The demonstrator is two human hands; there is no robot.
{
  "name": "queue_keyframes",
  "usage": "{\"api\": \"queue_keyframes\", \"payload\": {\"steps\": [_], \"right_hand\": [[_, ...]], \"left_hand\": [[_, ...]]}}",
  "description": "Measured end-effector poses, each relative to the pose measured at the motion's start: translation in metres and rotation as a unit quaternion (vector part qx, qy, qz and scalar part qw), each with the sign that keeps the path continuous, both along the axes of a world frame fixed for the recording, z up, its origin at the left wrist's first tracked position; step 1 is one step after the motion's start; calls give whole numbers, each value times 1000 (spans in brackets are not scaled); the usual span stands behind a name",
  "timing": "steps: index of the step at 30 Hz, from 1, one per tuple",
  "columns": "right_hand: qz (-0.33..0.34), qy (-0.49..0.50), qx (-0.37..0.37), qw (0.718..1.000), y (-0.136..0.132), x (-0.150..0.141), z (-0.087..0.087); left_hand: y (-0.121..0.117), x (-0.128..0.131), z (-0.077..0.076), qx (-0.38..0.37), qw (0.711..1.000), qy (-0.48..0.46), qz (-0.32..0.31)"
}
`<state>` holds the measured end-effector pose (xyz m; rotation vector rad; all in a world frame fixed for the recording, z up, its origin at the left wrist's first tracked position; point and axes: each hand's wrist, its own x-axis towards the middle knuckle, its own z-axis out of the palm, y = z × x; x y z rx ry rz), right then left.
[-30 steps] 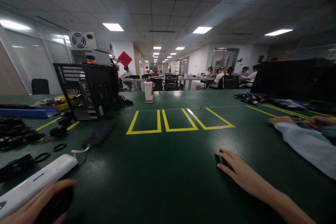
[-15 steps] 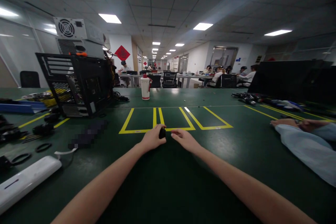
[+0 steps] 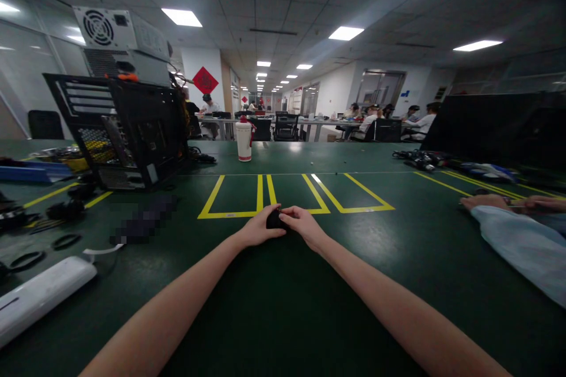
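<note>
Both my arms reach forward over the dark green table (image 3: 283, 306). My left hand (image 3: 259, 228) and my right hand (image 3: 300, 224) meet at the near edge of the yellow taped boxes (image 3: 265, 194). Between them sits a small black object (image 3: 275, 220), and the fingers of both hands close on it. What it is cannot be made out. It rests on or just above the table surface.
A black computer case (image 3: 128, 129) with a grey power supply (image 3: 119, 41) on top stands at the left. Black rings and parts (image 3: 62, 230) and a white bar (image 3: 39, 297) lie nearby. A white bottle (image 3: 244, 138) stands behind the boxes. Another person's sleeved arm (image 3: 517, 241) rests at right.
My hands came from the table's near corners to the middle. The left brought the small black object forward, and the right hand has now closed onto it too.
</note>
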<state>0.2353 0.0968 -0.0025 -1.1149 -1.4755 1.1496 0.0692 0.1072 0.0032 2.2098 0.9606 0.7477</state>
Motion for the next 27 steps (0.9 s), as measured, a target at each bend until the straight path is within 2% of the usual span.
{"api": "queue_keyframes", "payload": {"steps": [5,9,18,23,27], "right_hand": [[20,33,34,999,-6,0,-1],[46,63,6,997,-11,3,-1],[101,55,31,993,-16,5,6],[64,28,24,997,-19,2,10],[36,32,-14,999,-18,-2,10]], "left_hand": [[-4,3,-3,68,997,12,17],[-12,4,-1,127,990,49,28],[-18,4,1,161,982,84,42],[-18,3,0,173,980,82,46],[-19,2,-2,182,980,71,42]]}}
